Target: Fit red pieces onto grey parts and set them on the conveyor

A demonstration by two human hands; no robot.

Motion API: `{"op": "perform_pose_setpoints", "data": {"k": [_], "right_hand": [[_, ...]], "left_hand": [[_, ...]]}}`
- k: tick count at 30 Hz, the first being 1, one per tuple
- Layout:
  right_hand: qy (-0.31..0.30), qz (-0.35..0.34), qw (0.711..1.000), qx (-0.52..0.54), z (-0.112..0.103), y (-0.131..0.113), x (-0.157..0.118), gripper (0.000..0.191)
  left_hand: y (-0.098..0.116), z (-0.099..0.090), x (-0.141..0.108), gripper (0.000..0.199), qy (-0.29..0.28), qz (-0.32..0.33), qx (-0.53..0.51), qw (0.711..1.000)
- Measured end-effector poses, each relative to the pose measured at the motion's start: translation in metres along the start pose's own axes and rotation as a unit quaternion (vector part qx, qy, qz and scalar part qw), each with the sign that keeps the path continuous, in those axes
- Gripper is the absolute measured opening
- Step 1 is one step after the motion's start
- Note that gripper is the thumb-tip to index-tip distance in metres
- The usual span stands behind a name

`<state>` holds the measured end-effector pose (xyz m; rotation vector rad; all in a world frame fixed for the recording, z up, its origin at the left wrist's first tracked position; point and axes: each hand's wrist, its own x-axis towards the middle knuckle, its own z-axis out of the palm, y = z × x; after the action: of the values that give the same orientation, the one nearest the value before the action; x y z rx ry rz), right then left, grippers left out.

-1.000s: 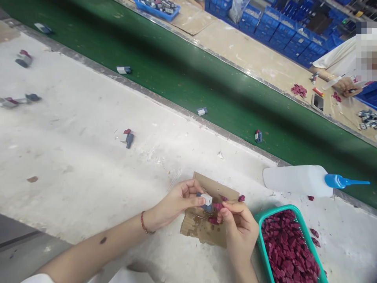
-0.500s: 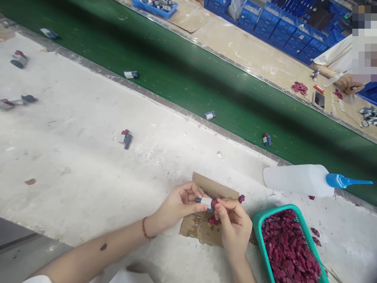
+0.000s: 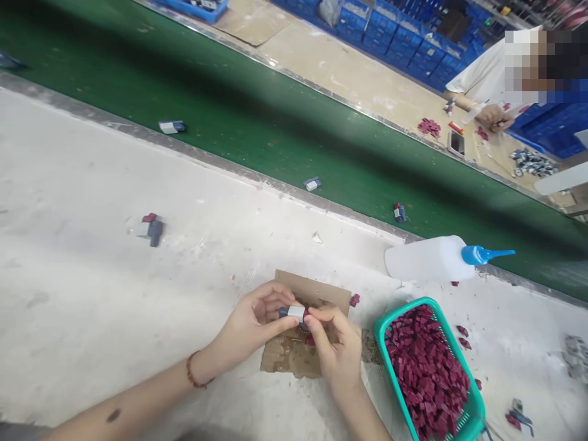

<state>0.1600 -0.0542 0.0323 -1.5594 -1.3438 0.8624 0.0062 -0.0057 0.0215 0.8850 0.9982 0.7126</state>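
Observation:
Above a piece of cardboard (image 3: 312,291), my left hand (image 3: 264,315) pinches a small grey and dark-blue part (image 3: 295,313) between thumb and fingers. My right hand (image 3: 337,343) closes on a dark red piece (image 3: 306,314) at the right end of that part. The two pieces touch, and my fingertips cover much of the red one. More red lies on the wet cardboard under my hands. To the right, a green basket (image 3: 381,331) holds a heap of dark red pieces (image 3: 427,373).
A white bottle with a blue nozzle (image 3: 427,258) lies behind the basket. A green conveyor (image 3: 257,135) carries several parts. An assembled part (image 3: 151,229) sits at left. Across the belt, a person's hands (image 3: 493,116) work near blue bins (image 3: 404,43).
The view has swung right, so the table things appear further left and more shows at the right. Both hands keep their hold on the parts.

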Motion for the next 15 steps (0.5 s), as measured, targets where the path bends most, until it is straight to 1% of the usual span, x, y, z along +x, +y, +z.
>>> {"op": "perform_pose_setpoints", "data": {"k": [2,4,5,6,8,10,11,13,15], "right_hand": [[-0.004,-0.022,0.999,-0.027,-0.012,-0.006,-0.001,0.013],[0.008,-0.039,0.995,-0.087,-0.033,-0.011,-0.005,0.015],[0.023,-0.033,0.991,-0.129,-0.047,-0.011,-0.008,0.016],[0.045,-0.023,0.984,-0.173,-0.062,-0.01,-0.011,0.017],[0.086,0.03,0.959,-0.269,-0.092,-0.001,-0.018,0.02],[0.092,0.069,0.927,-0.356,-0.115,0.013,-0.023,0.023],[0.083,0.081,0.912,-0.394,-0.123,0.02,-0.025,0.024],[0.053,0.093,0.885,-0.454,-0.13,0.032,-0.025,0.025],[0.024,0.099,0.86,-0.5,-0.128,0.039,-0.022,0.024]], "left_hand": [[0.008,0.0,0.004,0.022,-0.021,0.013,0.048,0.999],[0.019,-0.004,0.014,0.021,-0.025,0.042,0.09,0.995],[0.025,-0.008,0.022,0.023,-0.018,0.058,0.102,0.993],[0.031,-0.013,0.033,0.025,-0.007,0.075,0.111,0.991],[0.044,-0.024,0.06,0.03,0.03,0.115,0.126,0.985],[0.056,-0.035,0.091,0.03,0.09,0.171,0.168,0.967],[0.061,-0.039,0.108,0.027,0.119,0.195,0.192,0.955],[0.069,-0.043,0.14,0.022,0.155,0.223,0.243,0.931],[0.072,-0.043,0.167,0.019,0.161,0.251,0.306,0.904]]}}
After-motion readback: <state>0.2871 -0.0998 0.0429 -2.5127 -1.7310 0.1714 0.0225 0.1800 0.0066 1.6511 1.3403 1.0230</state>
